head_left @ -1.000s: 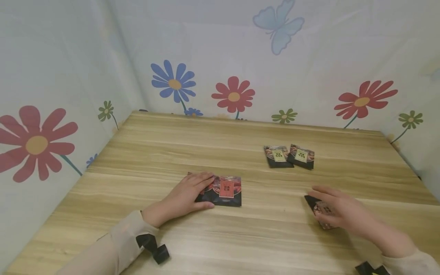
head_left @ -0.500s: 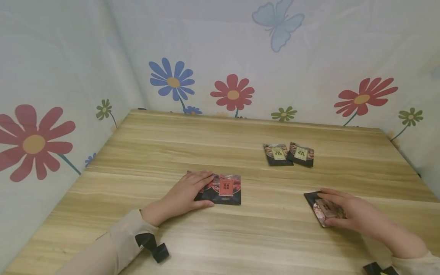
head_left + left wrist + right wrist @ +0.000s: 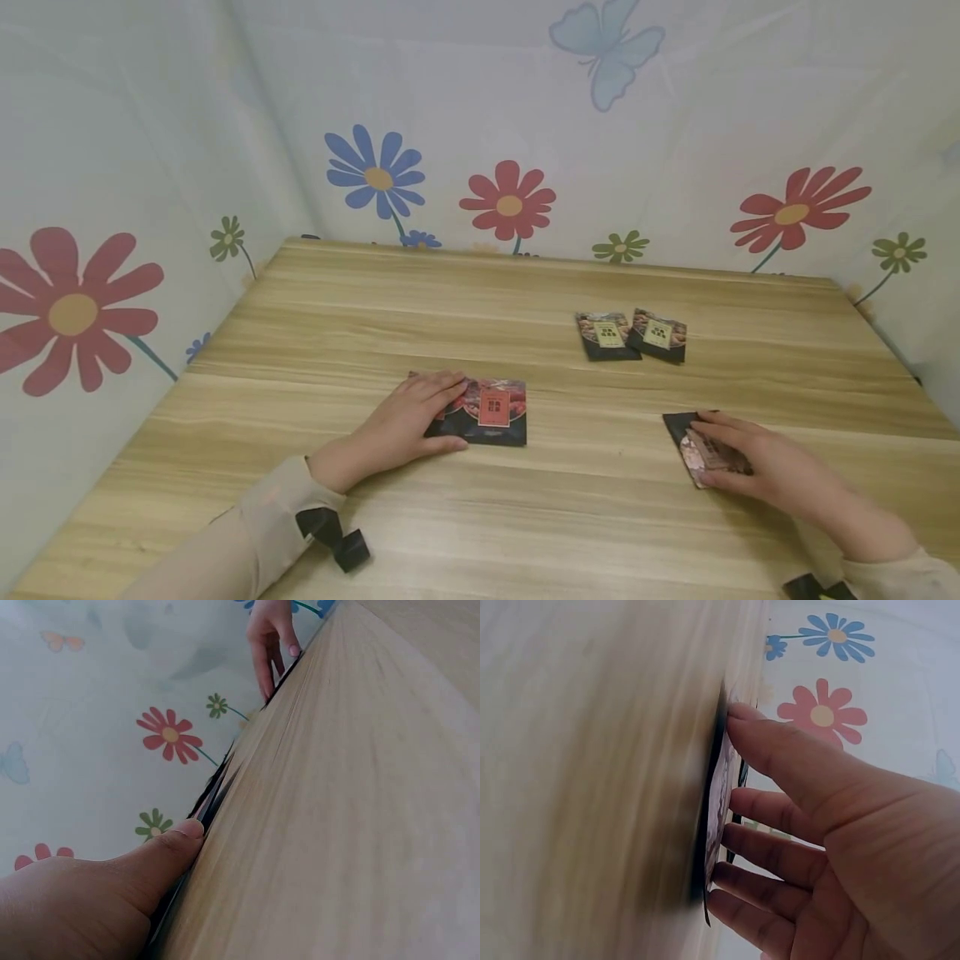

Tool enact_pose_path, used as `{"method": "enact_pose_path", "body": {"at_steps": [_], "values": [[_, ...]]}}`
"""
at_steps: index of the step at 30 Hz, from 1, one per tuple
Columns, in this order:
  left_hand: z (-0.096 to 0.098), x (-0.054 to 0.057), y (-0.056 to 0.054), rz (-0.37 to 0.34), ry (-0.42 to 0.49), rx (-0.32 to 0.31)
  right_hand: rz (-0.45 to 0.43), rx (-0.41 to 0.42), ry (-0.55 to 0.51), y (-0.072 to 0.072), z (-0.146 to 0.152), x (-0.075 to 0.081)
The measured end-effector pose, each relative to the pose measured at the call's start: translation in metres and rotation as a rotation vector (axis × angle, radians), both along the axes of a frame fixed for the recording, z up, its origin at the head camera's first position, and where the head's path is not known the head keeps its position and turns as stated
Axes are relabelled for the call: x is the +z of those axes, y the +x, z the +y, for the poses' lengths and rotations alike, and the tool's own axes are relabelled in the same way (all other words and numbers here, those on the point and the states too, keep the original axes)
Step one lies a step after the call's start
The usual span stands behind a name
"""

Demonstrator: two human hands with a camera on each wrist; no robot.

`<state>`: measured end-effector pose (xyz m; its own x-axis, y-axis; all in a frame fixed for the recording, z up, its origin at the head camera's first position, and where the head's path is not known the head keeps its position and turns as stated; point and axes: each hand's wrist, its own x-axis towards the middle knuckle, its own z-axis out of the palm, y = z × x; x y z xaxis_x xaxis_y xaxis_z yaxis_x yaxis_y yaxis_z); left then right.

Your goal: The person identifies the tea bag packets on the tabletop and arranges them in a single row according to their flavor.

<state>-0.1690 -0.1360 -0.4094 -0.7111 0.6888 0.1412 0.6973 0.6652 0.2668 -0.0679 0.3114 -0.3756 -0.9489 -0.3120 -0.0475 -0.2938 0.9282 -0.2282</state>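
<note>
My left hand (image 3: 393, 429) lies with fairly straight fingers across black packets with red labels (image 3: 504, 415), side by side and overlapping on the table. Its thumb (image 3: 161, 859) rests along their near edge in the left wrist view. To the right, my right hand (image 3: 783, 475) touches a black packet with a brownish-pink label (image 3: 692, 450), which lies askew. Thumb and fingers are spread over the packet's face in the right wrist view, barely bent, and the hand covers much of it. How many packets lie beneath my left hand is hidden.
Farther back on the wood-grain table (image 3: 420, 300) lie two black packets with yellow labels, a left one (image 3: 607, 337) and a right one (image 3: 660, 335), nearly touching. A white curtain (image 3: 465, 92) with printed flowers stands behind the table and on its left.
The right hand has shifted a little right and back over the brownish-pink packet, which now lies flatter and turned slightly. My left hand and the other packets stay put.
</note>
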Motion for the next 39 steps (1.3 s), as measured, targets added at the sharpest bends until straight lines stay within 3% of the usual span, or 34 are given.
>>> {"method": "enact_pose_path", "body": {"at_steps": [20,31,39], "values": [[0.0,0.001,0.001,-0.003,0.001,0.003,0.031,-0.014,0.035,-0.008,-0.016,0.0],[0.0,-0.001,0.0,0.0,-0.006,0.004,0.104,0.014,0.05,-0.012,-0.028,0.001],[-0.001,0.0,0.001,-0.008,-0.007,0.007,0.077,-0.005,0.052,-0.017,-0.039,0.002]]}}
